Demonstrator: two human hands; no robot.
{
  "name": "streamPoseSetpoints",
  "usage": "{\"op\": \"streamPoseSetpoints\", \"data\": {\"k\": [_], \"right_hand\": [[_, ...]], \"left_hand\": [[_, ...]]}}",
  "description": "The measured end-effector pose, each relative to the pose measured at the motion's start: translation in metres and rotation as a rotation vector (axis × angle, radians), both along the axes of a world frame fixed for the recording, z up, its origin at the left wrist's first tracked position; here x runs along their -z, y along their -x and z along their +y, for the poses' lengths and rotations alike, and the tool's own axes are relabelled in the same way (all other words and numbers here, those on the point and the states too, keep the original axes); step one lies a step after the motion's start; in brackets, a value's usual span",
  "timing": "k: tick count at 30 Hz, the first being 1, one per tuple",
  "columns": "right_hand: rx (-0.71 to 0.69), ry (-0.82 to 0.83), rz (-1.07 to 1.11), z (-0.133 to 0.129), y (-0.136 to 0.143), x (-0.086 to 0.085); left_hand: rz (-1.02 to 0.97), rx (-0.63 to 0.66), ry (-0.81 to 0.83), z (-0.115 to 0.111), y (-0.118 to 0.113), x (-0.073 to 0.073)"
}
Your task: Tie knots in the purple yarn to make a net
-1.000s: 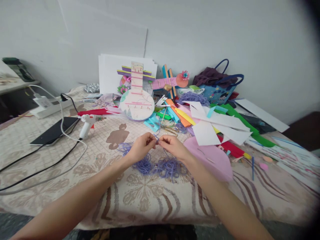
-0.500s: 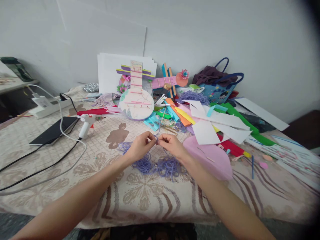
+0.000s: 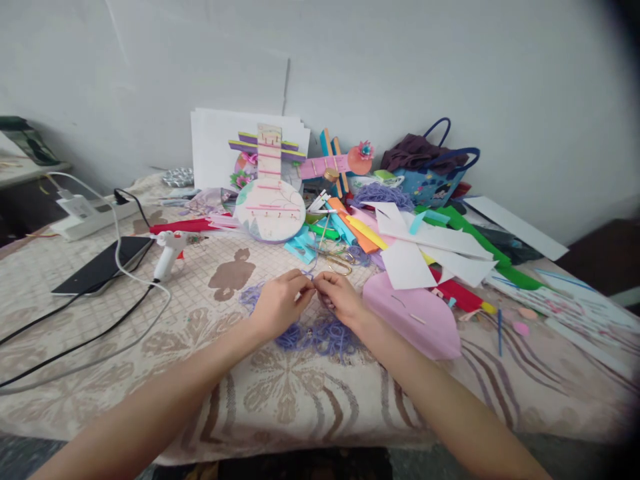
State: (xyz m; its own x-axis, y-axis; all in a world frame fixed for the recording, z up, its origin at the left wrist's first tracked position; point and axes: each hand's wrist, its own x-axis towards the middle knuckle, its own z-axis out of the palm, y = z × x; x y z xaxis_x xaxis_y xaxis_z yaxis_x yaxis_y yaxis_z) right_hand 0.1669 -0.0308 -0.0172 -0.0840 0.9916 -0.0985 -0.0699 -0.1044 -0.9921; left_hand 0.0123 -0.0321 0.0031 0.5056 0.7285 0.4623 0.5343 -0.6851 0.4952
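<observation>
My left hand (image 3: 283, 303) and my right hand (image 3: 340, 297) meet fingertip to fingertip above the middle of the table. Both are pinched on purple yarn; one strand runs up from the fingers toward the craft pile. Below my wrists lies a loose tangle of the same purple yarn (image 3: 335, 339), partly covered by the left hand. Gold-handled scissors (image 3: 341, 265) rest just beyond my right fingertips. A pink rounded sheet (image 3: 410, 320) lies beside my right forearm. The exact spot where the fingers grip the yarn is too small to make out.
A white glue gun (image 3: 170, 257) with a black cord and a dark tablet (image 3: 103, 267) lie at the left, near a power strip (image 3: 95, 217). Decorated pipa-shaped crafts (image 3: 270, 210) lean at the back. White paper scraps (image 3: 410, 263) and a blue bag (image 3: 435, 183) fill the right.
My fingers have shifted slightly on the yarn, and the left hand has turned a little over it. The whole view has moved a bit, so the table things sit slightly further left.
</observation>
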Motion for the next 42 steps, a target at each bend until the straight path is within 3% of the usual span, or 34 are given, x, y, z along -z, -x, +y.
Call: {"op": "streamPoseSetpoints", "data": {"k": [3, 7, 11, 13, 16, 19, 22, 24, 27, 29, 31, 34, 37, 39, 42], "right_hand": [[-0.042, 0.132, 0.173, -0.001, 0.000, 0.000], [-0.049, 0.148, 0.224, -0.003, 0.002, -0.002], [-0.038, 0.151, 0.180, -0.002, 0.003, 0.000], [-0.034, 0.147, 0.164, -0.001, 0.003, 0.001], [-0.038, 0.131, 0.142, -0.001, 0.003, 0.002], [-0.051, 0.120, 0.124, -0.001, 0.003, 0.002], [-0.054, 0.111, 0.118, -0.002, 0.003, 0.002], [-0.043, 0.082, 0.111, -0.003, 0.004, 0.001], [-0.008, 0.004, 0.090, -0.004, 0.006, 0.000], [0.004, -0.044, 0.078, -0.005, 0.007, -0.001], [-0.001, -0.065, 0.077, -0.006, 0.008, -0.002], [-0.014, -0.064, 0.071, -0.006, 0.007, -0.001], [-0.035, -0.075, 0.058, -0.006, 0.006, 0.000], [-0.042, -0.085, 0.059, -0.007, 0.006, 0.000], [-0.040, -0.091, 0.052, -0.008, 0.008, -0.002]], "left_hand": [[0.145, 0.027, -0.091, -0.004, -0.004, 0.003], [0.183, 0.075, -0.071, -0.001, 0.001, -0.005], [0.047, 0.016, 0.021, 0.018, 0.042, -0.020], [0.149, -0.022, 0.090, 0.026, 0.071, -0.022], [0.316, 0.083, 0.170, 0.027, 0.097, -0.016], [0.304, 0.141, 0.193, 0.021, 0.095, -0.005], [0.255, 0.108, 0.185, 0.022, 0.084, -0.001], [0.230, 0.037, 0.157, 0.027, 0.084, -0.009], [0.119, -0.121, 0.070, 0.029, 0.088, -0.036], [-0.005, -0.187, -0.002, 0.020, 0.084, -0.053], [-0.109, -0.180, -0.007, 0.002, 0.073, -0.062], [-0.113, -0.003, 0.053, -0.030, 0.050, -0.055], [0.066, 0.161, 0.191, -0.049, 0.040, -0.038], [0.172, 0.167, 0.251, -0.052, 0.042, -0.027], [0.210, 0.060, 0.276, -0.047, 0.046, -0.011]]}}
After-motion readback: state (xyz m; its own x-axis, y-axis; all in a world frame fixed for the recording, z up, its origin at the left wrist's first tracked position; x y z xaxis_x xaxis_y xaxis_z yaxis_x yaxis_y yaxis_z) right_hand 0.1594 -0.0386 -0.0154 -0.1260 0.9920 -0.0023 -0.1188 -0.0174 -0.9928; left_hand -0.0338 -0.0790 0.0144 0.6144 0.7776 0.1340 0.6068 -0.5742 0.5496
